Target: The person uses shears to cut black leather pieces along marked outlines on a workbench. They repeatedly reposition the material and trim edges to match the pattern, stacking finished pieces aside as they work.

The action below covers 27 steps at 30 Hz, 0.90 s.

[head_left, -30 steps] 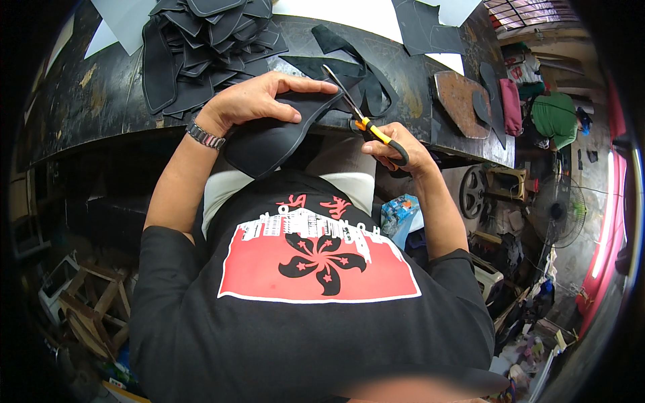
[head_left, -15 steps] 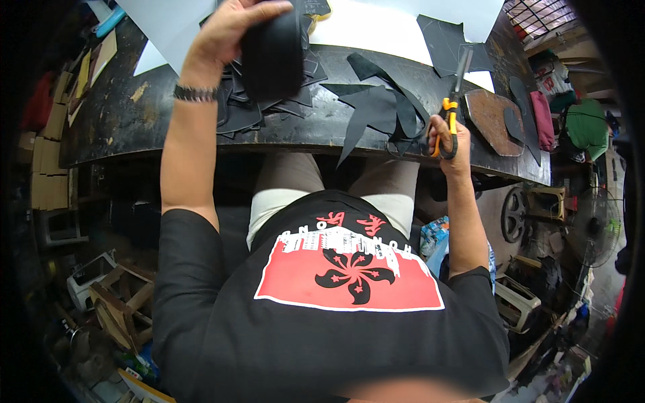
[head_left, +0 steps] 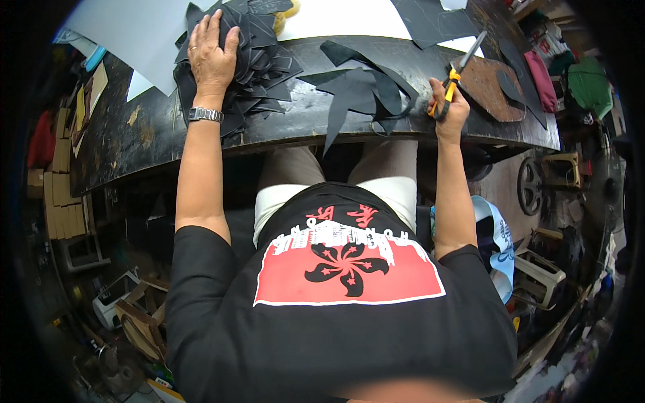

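Left hand (head_left: 212, 66) lies spread, ungripping, upon black pieces (head_left: 261, 72) stacked beneath; uneven pressure could slide them. Right hand (head_left: 451, 113) grasps scissors (head_left: 455, 76).

A black short-sleeved T-shirt (head_left: 336, 342) bearing a black five-petalled flower (head_left: 346, 267) on a white-edged red panel (head_left: 282, 282) tops pale trousers (head_left: 386, 173), with a silver link-band wristwatch (head_left: 205, 114).
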Each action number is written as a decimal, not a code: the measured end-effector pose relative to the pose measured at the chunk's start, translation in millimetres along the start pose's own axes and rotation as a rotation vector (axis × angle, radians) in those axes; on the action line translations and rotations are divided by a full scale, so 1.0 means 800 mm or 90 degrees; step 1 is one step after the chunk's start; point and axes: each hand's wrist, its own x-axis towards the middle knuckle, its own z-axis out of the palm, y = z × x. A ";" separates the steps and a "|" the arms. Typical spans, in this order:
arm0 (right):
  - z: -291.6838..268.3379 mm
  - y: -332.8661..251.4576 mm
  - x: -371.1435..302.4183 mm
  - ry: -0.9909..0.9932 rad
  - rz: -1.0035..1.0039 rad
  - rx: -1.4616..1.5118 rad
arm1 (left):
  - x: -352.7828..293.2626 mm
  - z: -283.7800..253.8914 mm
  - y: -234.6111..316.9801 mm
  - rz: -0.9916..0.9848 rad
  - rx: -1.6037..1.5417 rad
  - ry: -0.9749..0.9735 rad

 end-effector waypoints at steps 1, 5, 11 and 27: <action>0.001 0.000 0.000 0.010 0.004 0.008 | -0.001 0.000 0.001 -0.002 -0.004 0.004; -0.001 -0.001 -0.005 0.000 -0.012 0.017 | -0.010 -0.002 0.008 -0.021 -0.012 0.041; -0.002 0.000 -0.006 -0.002 -0.035 0.012 | -0.028 -0.005 0.019 -0.040 -0.037 0.074; -0.011 0.014 0.001 -0.016 -0.069 -0.030 | -0.093 -0.029 0.181 0.217 -0.250 -0.268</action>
